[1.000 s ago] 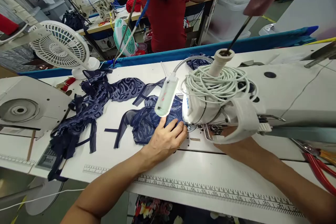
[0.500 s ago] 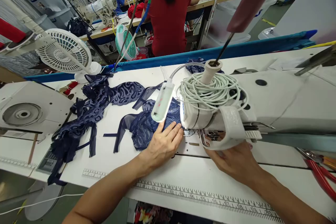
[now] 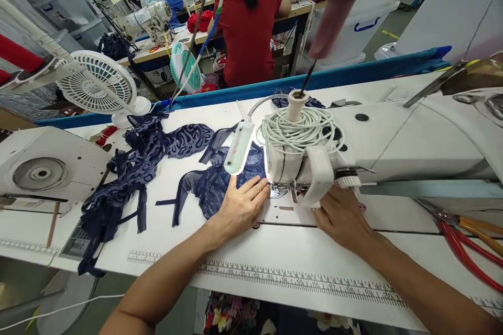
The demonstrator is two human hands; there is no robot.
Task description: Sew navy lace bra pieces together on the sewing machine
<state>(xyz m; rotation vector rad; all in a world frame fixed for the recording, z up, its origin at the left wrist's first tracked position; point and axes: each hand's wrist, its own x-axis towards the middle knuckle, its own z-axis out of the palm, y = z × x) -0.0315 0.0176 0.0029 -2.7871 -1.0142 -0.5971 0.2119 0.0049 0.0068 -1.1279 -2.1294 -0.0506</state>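
My left hand (image 3: 241,203) lies flat on a navy lace bra piece (image 3: 214,188), its fingers spread and the fingertips close to the needle area of a white sewing machine (image 3: 285,162). The far edge of the lace goes behind the machine head. My right hand (image 3: 341,214) is at the right of the needle area, its fingers bent and partly hidden by the white guard; what they hold, if anything, does not show. A small lamp (image 3: 239,147) on a bent metal neck hangs over the lace. Pale green cord (image 3: 301,128) lies coiled on the machine.
More navy lace pieces (image 3: 145,162) are heaped to the left. Red-handled scissors (image 3: 451,235) lie at the right. A printed ruler (image 3: 294,281) runs along the front edge. A white fan (image 3: 96,81) stands at the back left. A person in red (image 3: 249,31) sits beyond the blue cloth edge.
The view has turned slightly to the right, so the machine appears further left and more of the scissors shows. Both hands stay in about the same place at the machine.
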